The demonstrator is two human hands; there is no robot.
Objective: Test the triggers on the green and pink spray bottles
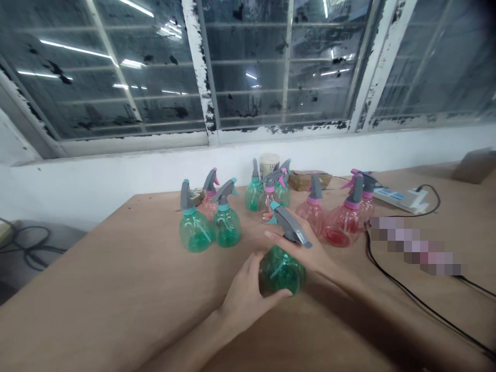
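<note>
Through the head view, I see the green bottle point(284, 274) I am busy with, at the near side of the table point(155, 279). My left hand point(244, 289) is curled round its fat side, with the thumb low and the fingers up the left. My right hand point(310, 243) grasps it higher up, by the grey top point(290, 227) with the teal tip. I can't tell if the bottom touches the wood.

The step in hand looks to me like holding the bottle firm and handling its top. I can't tell if the top is being turned. I think the next move calls for a tight left hand and a gentle right one, so the bottle doesn't tip.

Two green ones point(196, 230) stand farther back on the left. Red ones point(341, 227) stand near my right hand, so I should not bump them. More stand behind, by a cup point(269, 163) and a box point(310, 181).
</note>
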